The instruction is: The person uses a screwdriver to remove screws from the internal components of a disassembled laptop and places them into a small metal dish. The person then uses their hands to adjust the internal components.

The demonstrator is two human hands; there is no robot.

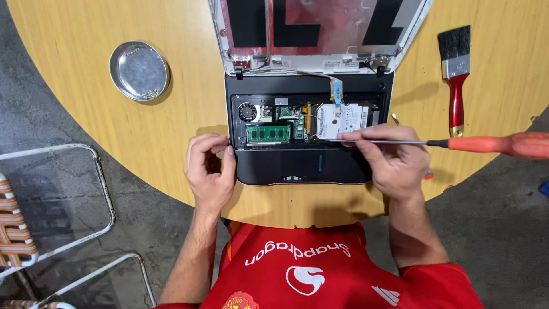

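On round wooden table [114, 131]: left hand [210, 171] fingers pinching laptop [303, 166] edge; right hand [394, 163] grasping slim screwdriver [486, 143].

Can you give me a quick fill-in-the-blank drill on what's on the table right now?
1. The right hand holds a ____ with an orange handle.
2. The left hand rests at the laptop's ____ edge.
3. The paintbrush has a ____ handle.
4. The round metal dish lies to the ____ of the laptop.

Missing words: screwdriver; left; red; left
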